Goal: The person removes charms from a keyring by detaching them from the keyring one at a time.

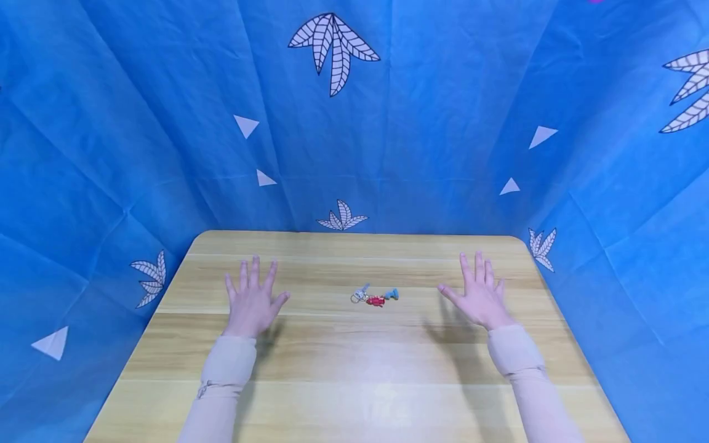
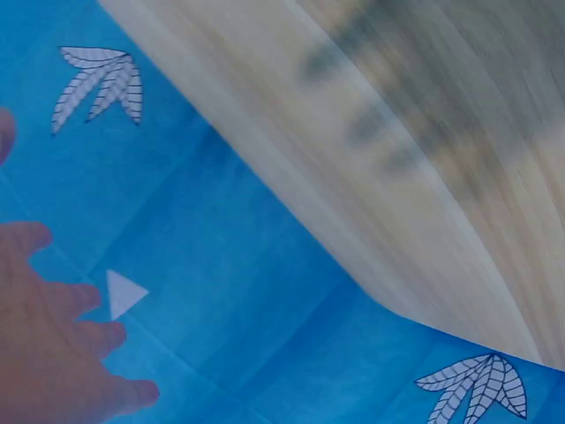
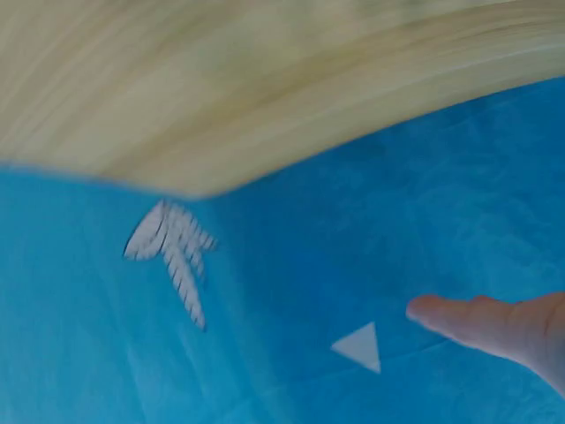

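- Keychain [image 1: 376,301] lay on table [image 1: 332,363] btwn L and R fingers, well apart from both.
- L hand [image 1: 252,306]: fingers were spread apart, nothing held.
- R hand [image 1: 480,301]: fingers also apart, held nothing; thumb pointed its way.
- Step: prob. pre-contact; next move prob. called for fingers inward, then fine pinch.

Silvery keyring [image 1: 361,293], red charm [image 1: 375,301] beside it, small blue piece [image 1: 392,294] rightmost

Red charm [image 1: 375,301], blue piece [image 1: 392,294]; blue, leaf-patterned cloth [image 1: 454,80].
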A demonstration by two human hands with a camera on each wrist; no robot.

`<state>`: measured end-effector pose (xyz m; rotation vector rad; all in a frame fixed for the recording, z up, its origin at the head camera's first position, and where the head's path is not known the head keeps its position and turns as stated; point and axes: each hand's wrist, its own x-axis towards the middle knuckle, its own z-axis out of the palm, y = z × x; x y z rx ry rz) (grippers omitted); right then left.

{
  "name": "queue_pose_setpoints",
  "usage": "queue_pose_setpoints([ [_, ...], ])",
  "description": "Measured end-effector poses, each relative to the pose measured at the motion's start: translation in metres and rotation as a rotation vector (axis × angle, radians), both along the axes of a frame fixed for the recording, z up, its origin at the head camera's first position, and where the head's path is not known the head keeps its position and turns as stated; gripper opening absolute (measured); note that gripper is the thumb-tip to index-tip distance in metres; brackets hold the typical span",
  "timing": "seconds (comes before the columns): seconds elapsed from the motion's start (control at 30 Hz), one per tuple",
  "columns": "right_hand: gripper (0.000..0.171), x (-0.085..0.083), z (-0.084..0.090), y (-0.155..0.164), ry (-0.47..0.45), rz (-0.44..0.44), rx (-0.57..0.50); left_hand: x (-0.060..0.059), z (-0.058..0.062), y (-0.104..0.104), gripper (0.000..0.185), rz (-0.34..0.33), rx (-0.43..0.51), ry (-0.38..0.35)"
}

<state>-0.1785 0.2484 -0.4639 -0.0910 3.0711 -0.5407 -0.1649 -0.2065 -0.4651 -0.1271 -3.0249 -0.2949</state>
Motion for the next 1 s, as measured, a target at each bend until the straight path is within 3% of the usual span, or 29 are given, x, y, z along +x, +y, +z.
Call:
queue_pose_setpoints([
  [0.17, 0.092, 0.011, 0.002, -0.004, 0.018, 0.069, -0.103, 0.013, 0.005, 0.011, 0.071, -0.061, 0.059, 0.014],
  [0.4, 0.085, 0.024, -0.009, -0.012, 0.106, 0.127, -0.155, 0.036, 0.000, 0.021, 0.067, -0.153, 0.256, -0.012],
  [0.57, 0.076, 0.035, -0.017, -0.019, 0.147, 0.146, -0.187, 0.049, -0.006, 0.025, 0.063, -0.141, 0.369, 0.020],
  [0.77, 0.065, 0.043, -0.033, -0.028, 0.215, 0.189, -0.205, 0.054, -0.019, 0.033, 0.053, -0.158, 0.378, 0.088],
  [1.0, 0.057, 0.047, -0.055, -0.041, 0.211, 0.187, -0.274, 0.055, -0.041, 0.052, 0.040, -0.117, 0.452, 0.033],
])
